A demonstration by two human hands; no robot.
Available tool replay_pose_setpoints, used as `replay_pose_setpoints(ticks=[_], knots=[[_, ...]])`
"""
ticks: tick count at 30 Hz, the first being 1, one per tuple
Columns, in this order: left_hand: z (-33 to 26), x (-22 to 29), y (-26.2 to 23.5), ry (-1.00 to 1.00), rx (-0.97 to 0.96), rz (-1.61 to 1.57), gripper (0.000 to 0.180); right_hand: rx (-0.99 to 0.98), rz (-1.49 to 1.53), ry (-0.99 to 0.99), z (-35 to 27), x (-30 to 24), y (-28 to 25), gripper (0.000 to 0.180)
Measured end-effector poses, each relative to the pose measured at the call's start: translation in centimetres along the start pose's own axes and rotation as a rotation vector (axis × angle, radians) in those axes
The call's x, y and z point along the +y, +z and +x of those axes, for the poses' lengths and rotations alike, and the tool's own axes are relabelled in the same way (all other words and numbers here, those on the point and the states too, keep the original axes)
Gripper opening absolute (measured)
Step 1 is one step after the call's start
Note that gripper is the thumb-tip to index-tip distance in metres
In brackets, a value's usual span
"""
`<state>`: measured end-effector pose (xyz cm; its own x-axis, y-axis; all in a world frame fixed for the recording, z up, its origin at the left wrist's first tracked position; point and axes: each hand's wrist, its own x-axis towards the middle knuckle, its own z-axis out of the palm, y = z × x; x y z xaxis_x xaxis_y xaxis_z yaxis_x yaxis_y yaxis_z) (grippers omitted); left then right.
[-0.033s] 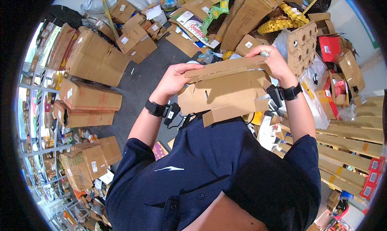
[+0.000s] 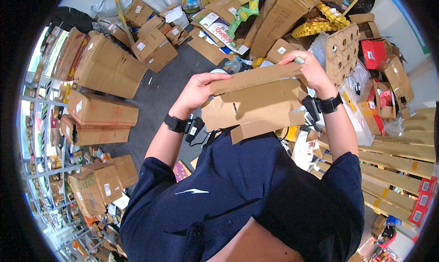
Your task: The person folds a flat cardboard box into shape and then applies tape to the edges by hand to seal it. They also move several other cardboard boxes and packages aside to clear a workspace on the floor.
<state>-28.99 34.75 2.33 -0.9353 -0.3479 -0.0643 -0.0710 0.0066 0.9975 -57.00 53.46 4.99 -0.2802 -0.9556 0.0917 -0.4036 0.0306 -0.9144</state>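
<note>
Between my two hands, in front of my chest, is a partly folded brown cardboard box, with creased panels and loose flaps. My left hand grips the left end of its raised upper flap, the thumb along the edge. At the other end my right hand pinches the same flap, fingers over the top and thumb on the inner side. A small flap hangs at the lower edge close to my dark shirt. The box's underside and some of my fingertips are hidden behind the cardboard.
Large cardboard boxes stand at the left beside shelving. Smaller cartons and packaging lie on the dark floor ahead. A moulded pulp tray leans at the right, above wooden slats. Black devices are strapped to both my wrists.
The raised flap of the cardboard box has tilted very slightly. Both my hands keep their grip and stay almost in place.
</note>
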Motion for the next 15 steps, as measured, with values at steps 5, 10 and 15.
replay_pose_setpoints(ticks=[5,10,15], knots=[[0.4,0.9,-1.4,0.047,-0.513,0.084,0.065,-0.047,0.036,-0.063,0.2,-0.3,-0.2,0.01],[3.8,1.5,0.4,0.117,-0.494,0.097,0.084,-0.062,-0.094,-0.244,1.3,-3.6,1.3,0.011],[5.5,2.5,3.1,-0.042,-0.553,0.237,0.083,-0.071,-0.215,-0.416,1.6,-5.4,1.6,0.007]])
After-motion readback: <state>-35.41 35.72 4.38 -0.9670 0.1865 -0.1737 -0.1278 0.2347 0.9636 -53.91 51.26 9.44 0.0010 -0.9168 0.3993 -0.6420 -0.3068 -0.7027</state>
